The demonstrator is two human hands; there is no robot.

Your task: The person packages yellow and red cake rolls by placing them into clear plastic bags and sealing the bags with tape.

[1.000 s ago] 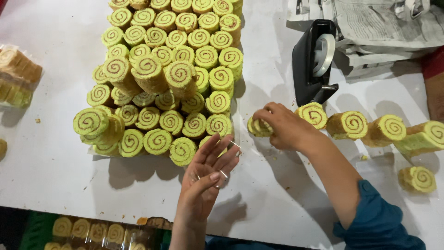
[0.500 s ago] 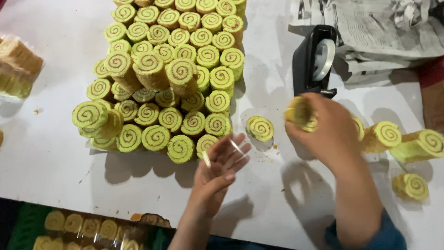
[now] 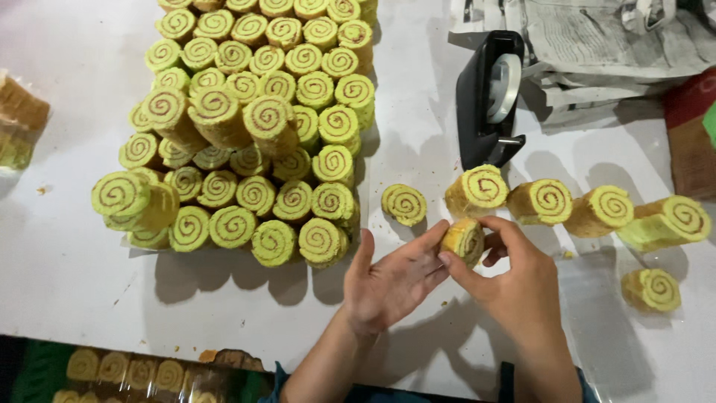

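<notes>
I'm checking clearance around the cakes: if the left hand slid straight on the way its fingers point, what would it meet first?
The left hand points up and right, its fingertips almost at the swirl roll slice in the right hand. That slice would likely come first; the roll piece lies beyond it, though depth is uncertain.

Spongy matt cake slice (image 3: 464, 239), glossy black plastic tape dispenser (image 3: 481, 104), crumpled newspaper (image 3: 597, 45)

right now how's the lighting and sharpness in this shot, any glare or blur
Head view: bright overhead light, with dark shadows falling toward the viewer under the roll stack and both hands, left and right. The white table is slightly washed out at top left, and the tape dispenser shows a little sheen. The centre is sharp; the edges are softer and darker, especially the bottom left.
</notes>
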